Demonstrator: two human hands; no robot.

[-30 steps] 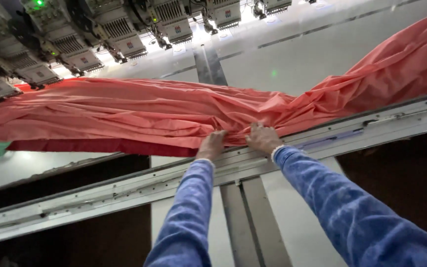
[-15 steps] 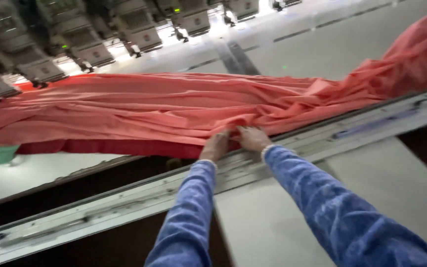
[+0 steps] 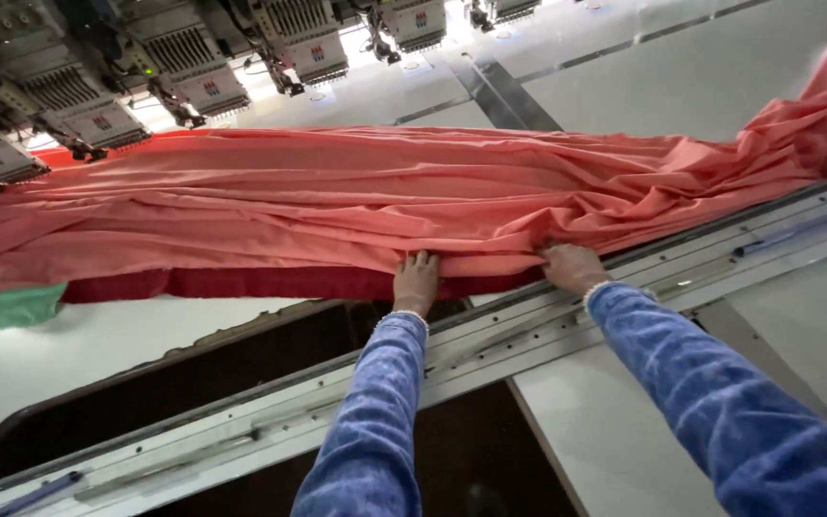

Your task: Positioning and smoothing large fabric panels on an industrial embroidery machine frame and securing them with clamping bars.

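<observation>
A long salmon-pink cloth [image 3: 337, 206] lies bunched in folds across a white machine table, with a darker red layer [image 3: 241, 283] showing under its near edge. My left hand [image 3: 415, 281] rests on the cloth's near edge, fingers curled into a fold. To its right, my right hand [image 3: 571, 266] grips the same edge where the folds gather. Both arms wear blue mottled sleeves.
A metal frame rail [image 3: 490, 340] runs diagonally below the hands, over a dark opening [image 3: 241, 364]. Several embroidery machine heads [image 3: 193, 81] line the far side. A green cloth piece [image 3: 2, 308] shows at the left. A white table panel [image 3: 624, 450] lies at the lower right.
My hands have moved apart along the cloth's near edge. The view has shifted, so the cloth sits more central and its folds look flatter.
</observation>
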